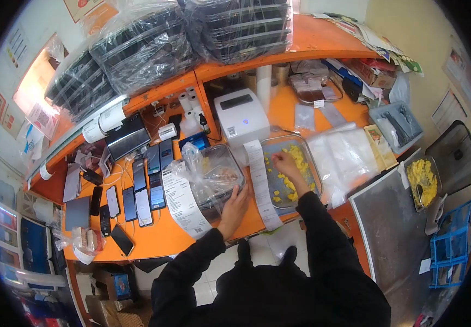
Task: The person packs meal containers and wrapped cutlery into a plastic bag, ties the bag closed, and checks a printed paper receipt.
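Note:
My left hand (234,211) lies against the near right side of a container (222,174) covered by a clear plastic bag, its fingers stretched along the edge. A long printed receipt (183,199) hangs over the container's left side. My right hand (287,164) is over a glass tray (315,163) holding yellow food chunks (299,158). Its fingertips are drawn together, and whatever is between them is too small to make out. Between the container and the tray, another receipt strip (259,185) runs down over the counter edge.
A white label printer (241,117) stands behind the tray. Several phones (129,203) lie on the left of the orange counter. Clear plastic bags (342,161) lie right of the tray; a second dish of yellow food (422,182) sits farther right. Wrapped black containers (137,49) are stacked above.

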`<action>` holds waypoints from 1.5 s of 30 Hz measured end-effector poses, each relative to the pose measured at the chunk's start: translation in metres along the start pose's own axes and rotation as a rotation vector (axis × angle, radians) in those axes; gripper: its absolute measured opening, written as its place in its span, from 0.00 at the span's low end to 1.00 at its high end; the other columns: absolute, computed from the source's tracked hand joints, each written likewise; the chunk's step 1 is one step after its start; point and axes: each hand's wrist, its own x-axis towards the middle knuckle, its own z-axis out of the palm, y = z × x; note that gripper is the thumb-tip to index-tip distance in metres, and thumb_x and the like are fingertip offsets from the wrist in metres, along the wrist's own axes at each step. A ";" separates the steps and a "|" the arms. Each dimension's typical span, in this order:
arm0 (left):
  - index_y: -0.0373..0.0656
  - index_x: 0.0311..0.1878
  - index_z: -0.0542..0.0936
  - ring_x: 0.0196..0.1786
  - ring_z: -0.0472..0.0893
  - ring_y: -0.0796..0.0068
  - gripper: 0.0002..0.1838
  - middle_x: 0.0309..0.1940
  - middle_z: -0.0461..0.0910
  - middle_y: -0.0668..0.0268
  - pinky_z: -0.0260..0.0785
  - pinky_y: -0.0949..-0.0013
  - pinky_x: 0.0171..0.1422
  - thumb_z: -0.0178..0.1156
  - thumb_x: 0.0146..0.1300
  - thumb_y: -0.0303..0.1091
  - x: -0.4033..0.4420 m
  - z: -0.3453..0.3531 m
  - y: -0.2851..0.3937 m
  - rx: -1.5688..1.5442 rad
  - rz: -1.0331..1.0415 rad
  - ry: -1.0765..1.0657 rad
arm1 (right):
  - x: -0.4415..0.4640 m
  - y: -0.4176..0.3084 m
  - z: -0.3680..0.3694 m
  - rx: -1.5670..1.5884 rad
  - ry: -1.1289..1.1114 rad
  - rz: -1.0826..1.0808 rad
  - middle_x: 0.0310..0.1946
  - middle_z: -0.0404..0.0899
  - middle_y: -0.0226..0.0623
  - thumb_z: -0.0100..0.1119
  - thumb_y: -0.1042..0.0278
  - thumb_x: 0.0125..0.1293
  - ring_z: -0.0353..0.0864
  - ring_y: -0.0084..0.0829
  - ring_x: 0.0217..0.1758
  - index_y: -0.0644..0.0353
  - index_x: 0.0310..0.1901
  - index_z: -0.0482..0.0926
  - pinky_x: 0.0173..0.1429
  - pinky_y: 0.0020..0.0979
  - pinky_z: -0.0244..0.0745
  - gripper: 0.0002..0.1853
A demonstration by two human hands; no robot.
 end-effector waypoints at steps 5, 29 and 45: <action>0.45 0.64 0.70 0.75 0.54 0.65 0.25 0.67 0.65 0.65 0.40 0.50 0.77 0.49 0.63 0.39 -0.023 0.003 -0.010 0.009 0.144 -0.029 | 0.036 0.003 0.038 -0.217 -0.015 0.126 0.29 0.83 0.48 0.61 0.55 0.62 0.84 0.39 0.34 0.68 0.42 0.82 0.42 0.37 0.76 0.20; 0.34 0.68 0.58 0.63 0.71 0.70 0.37 0.66 0.65 0.50 0.66 0.67 0.62 0.68 0.60 0.29 -0.035 -0.128 -0.050 -2.393 -0.891 0.574 | -0.157 -0.255 -0.042 0.332 -0.611 -0.088 0.20 0.77 0.25 0.57 0.64 0.70 0.72 0.14 0.18 0.60 0.38 0.81 0.23 0.17 0.65 0.09; 0.35 0.65 0.62 0.57 0.79 0.67 0.25 0.55 0.77 0.52 0.73 0.70 0.57 0.54 0.66 0.18 -0.094 -0.146 -0.049 -2.218 -1.158 0.415 | -0.002 -0.078 0.072 -0.943 0.110 -0.581 0.41 0.77 0.38 0.63 0.66 0.52 0.75 0.37 0.49 0.56 0.35 0.80 0.56 0.49 0.63 0.09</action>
